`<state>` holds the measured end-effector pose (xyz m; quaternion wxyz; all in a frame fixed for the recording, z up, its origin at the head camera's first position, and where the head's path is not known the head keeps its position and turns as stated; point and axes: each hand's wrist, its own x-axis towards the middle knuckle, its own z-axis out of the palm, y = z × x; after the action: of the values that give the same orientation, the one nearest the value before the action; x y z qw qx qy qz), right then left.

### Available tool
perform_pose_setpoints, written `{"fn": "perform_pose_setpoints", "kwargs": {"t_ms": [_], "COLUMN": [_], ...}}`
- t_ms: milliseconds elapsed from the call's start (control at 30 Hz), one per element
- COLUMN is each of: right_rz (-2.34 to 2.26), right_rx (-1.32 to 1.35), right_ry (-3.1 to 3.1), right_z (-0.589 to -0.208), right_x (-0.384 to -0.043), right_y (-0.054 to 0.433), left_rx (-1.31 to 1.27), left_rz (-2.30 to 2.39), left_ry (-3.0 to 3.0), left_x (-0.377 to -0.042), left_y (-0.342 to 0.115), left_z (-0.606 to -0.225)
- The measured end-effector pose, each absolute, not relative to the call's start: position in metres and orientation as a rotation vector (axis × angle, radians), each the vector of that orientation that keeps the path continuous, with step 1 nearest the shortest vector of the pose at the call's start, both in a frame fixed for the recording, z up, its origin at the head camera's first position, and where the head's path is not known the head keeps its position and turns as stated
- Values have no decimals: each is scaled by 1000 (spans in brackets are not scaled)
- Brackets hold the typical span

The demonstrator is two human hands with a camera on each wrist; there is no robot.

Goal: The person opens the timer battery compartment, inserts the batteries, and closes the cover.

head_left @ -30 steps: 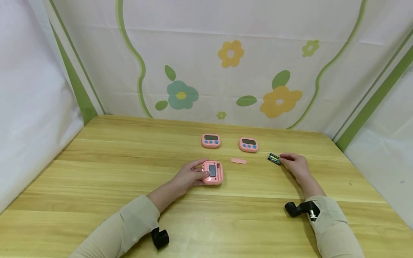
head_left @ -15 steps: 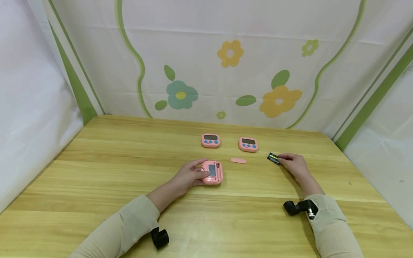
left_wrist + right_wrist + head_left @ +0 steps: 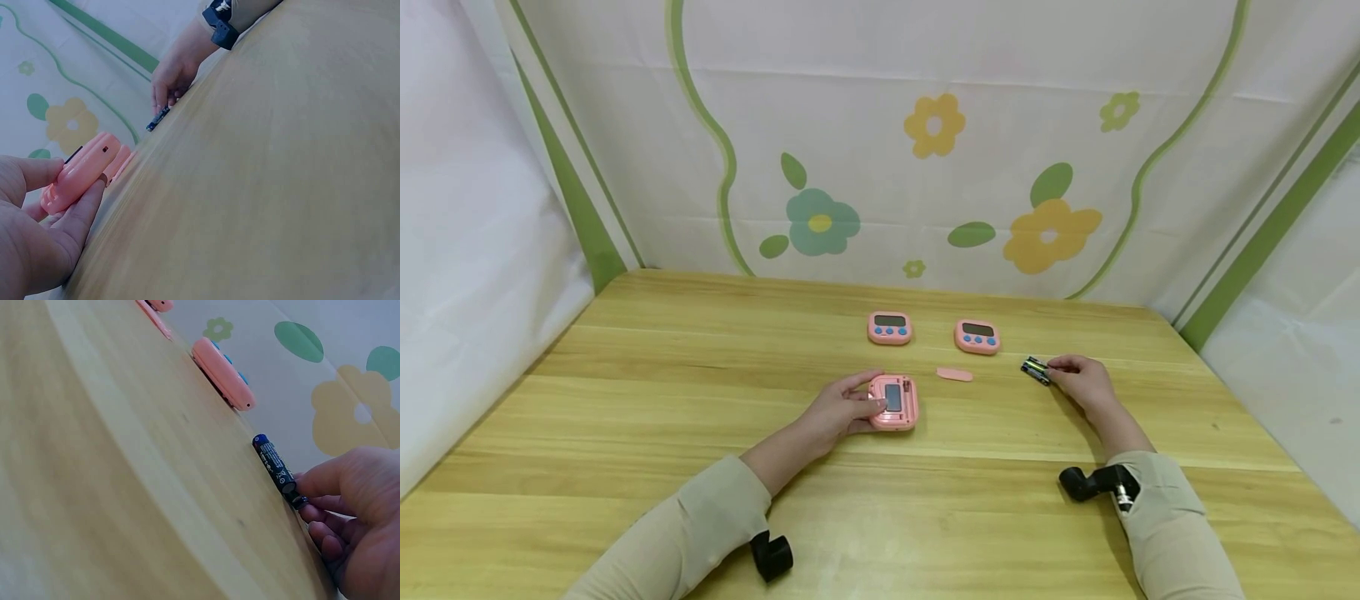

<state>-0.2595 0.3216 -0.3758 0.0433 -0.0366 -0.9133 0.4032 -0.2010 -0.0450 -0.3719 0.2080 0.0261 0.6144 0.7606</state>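
Observation:
My left hand (image 3: 842,408) grips a pink digital timer (image 3: 904,417) with its back turned up, thumb on the back. A narrow slot, its battery compartment, is uncovered along the timer's right side. In the left wrist view the timer (image 3: 84,172) is edge-on between thumb and fingers, slightly above the table. My right hand (image 3: 1086,385) is at several small dark batteries (image 3: 1034,369) lying together on the table. In the right wrist view the thumb and fingers pinch the near end of a battery (image 3: 273,464); part of that end is hidden by the fingertips.
Two more pink timers, one left (image 3: 890,328) and one right (image 3: 977,337), lie face up toward the back. A pink battery cover (image 3: 955,375) lies between the held timer and the batteries. A floral curtain (image 3: 880,167) stands behind the wooden table (image 3: 700,350).
The right fingers have shifted slightly at the batteries, which look a little more spread apart. My left hand and the timer stay in place.

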Motion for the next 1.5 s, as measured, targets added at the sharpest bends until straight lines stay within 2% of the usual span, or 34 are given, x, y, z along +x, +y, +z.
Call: {"fn": "perform_pose_setpoints", "kwargs": {"t_ms": [1500], "right_rz": [1376], "right_rx": [-96], "right_ry": [-2781], "right_z": [-375], "right_x": [-259], "right_y": [324], "left_rx": [92], "left_rz": [2123], "left_ry": [1705], "left_x": [-202], "left_y": [-45], "left_z": [-374]}}
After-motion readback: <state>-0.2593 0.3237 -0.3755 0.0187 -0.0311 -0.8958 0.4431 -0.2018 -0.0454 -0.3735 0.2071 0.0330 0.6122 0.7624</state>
